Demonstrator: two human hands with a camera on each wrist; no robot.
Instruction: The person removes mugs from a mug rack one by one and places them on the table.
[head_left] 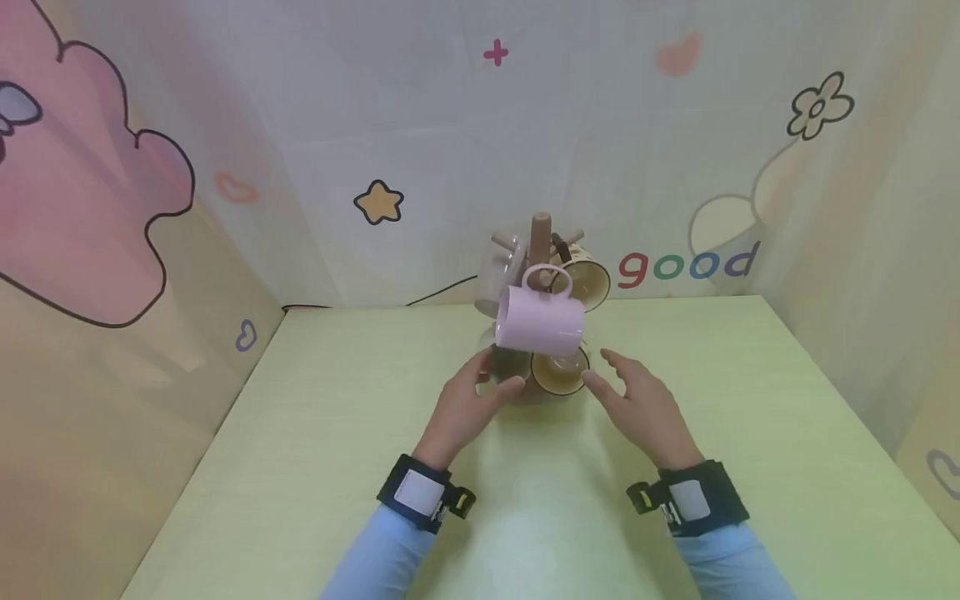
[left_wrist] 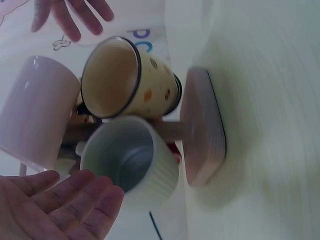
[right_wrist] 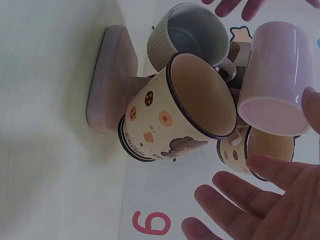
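Observation:
A wooden mug tree (head_left: 541,229) stands at the back of the table, hung with several mugs. A pink mug (head_left: 542,322) hangs foremost on its side. Below it are a cream mug (right_wrist: 160,117) with a dark rim and cookie prints, and a ribbed grey-green mug (left_wrist: 159,172). My left hand (head_left: 467,406) is beside the grey-green mug, fingers extended, holding nothing. On the other side, my right hand (head_left: 643,412) is spread near the cream mug, its palm facing the tree. Whether any fingertip touches a mug, I cannot tell.
Higher on the tree hang a pale mug (head_left: 497,277) at left and another cream mug (head_left: 591,285) at right. The tree's wooden base (left_wrist: 204,132) rests on the pale green table (head_left: 540,533). A printed curtain (head_left: 420,108) hangs behind, with a thin dark cable (head_left: 442,291) before it.

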